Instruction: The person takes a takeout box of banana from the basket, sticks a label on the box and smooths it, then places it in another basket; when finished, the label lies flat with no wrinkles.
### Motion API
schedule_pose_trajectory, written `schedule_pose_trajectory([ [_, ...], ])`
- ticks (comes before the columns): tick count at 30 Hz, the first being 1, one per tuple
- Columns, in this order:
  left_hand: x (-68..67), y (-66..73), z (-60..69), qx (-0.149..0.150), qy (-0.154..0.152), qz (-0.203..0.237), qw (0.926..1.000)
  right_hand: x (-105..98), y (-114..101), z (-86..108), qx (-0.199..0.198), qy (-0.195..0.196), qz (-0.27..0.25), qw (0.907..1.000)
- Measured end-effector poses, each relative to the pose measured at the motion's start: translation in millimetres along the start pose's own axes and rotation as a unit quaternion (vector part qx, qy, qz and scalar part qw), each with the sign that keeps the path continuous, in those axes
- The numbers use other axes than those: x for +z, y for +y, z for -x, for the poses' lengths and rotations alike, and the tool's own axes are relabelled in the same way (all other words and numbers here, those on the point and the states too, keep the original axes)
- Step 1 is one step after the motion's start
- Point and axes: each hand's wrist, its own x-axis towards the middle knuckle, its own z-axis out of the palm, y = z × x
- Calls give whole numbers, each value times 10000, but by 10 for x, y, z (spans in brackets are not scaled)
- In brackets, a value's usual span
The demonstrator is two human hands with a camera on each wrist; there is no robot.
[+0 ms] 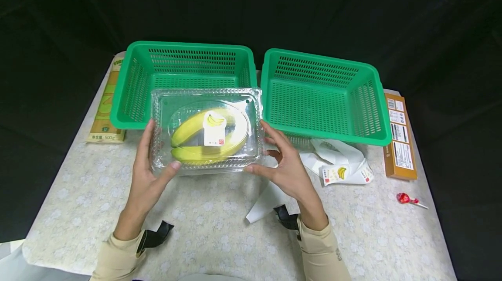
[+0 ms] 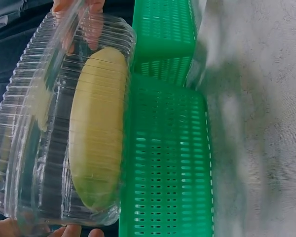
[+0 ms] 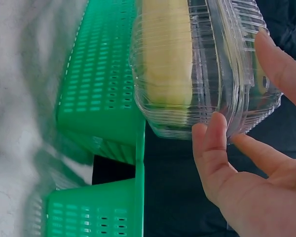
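Between both hands is a clear plastic clamshell box (image 1: pixel 188 98) with yellow bananas (image 1: pixel 192 128) inside and a banana-printed white label (image 1: pixel 213 137) on its lid. My left hand (image 1: pixel 147 181) grips the box's left end, thumb at the near corner. At the opposite end my right hand (image 1: pixel 288 167) holds it by the near right corner with thumb and fingers. The lid lies over the base, and the box is raised above the table in front of the left green basket (image 1: pixel 129 85). In the right wrist view, fingertips (image 3: pixel 217 128) touch the box's rim.
A second green basket (image 1: pixel 325 128) stands to the right. White label strip (image 1: pixel 341 159) lies curled in front of it. An orange-brown carton (image 1: pixel 400 141) and a red lollipop (image 1: pixel 404 198) are at the right edge. A yellow-green 500 g packet (image 1: pixel 103 115) lies at the left.
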Motion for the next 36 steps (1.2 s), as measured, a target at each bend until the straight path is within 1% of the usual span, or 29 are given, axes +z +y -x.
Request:
schedule_pose_trajectory([
  [2,-6,4,-20,-80,-61,-126,9999,-21,-8,-15,35,13,136,9999],
  [4,-9,11,-57,-104,-131,-355,9992,-42,-19,-32,72,23,198,9998],
  [8,-6,32,-153,-59,-254,-867,9959,-68,-29,-62,140,122,311,9993],
  [10,-4,46,-191,-51,-307,-1003,9945,-71,-31,-72,165,212,307,9992],
  [17,-4,64,-245,-53,-281,-1007,9945,-37,-32,-98,82,461,185,9987],
  [23,-9,53,-249,-2,-225,-931,9954,-13,-56,-106,100,513,141,9985],
  [29,3,47,-248,191,-138,-905,9956,-11,-54,-121,166,545,52,9984],
  [36,16,70,-324,119,-40,-893,9959,-2,-42,-163,190,592,-17,9981],
])
